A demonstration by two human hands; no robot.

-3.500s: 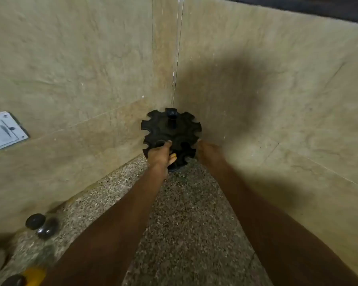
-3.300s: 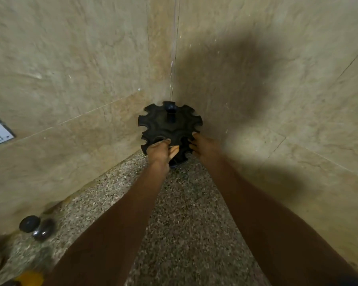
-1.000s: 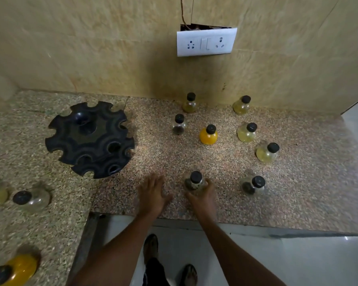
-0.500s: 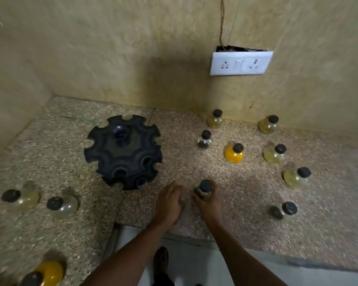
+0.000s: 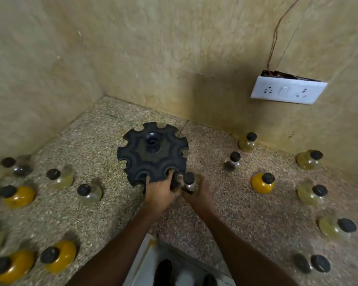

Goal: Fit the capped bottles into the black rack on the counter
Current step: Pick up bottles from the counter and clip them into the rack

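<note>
The black rack [image 5: 153, 153], a round disc with notches around its rim and a central post, stands on the speckled counter near the corner. My left hand [image 5: 159, 190] grips the rack's near edge. My right hand [image 5: 198, 193] holds a small clear bottle with a black cap [image 5: 189, 181] upright, right against the rack's near right rim. Whether the bottle sits in a notch, I cannot tell. Several other capped bottles stand around, such as an orange one [image 5: 261, 183] to the right and a clear one [image 5: 89, 191] to the left.
Tiled walls meet in a corner behind the rack. A white socket plate [image 5: 287, 92] with loose wires hangs on the right wall. Bottles crowd the counter's left part [image 5: 19, 196] and right part [image 5: 310, 195]. The counter's front edge [image 5: 145, 236] is near my forearms, with floor and shoes below.
My right hand has lifted the bottle from the counter's front and carried it to the rack's near rim. My left hand moved from the counter onto the rack's edge. The view tilted upward.
</note>
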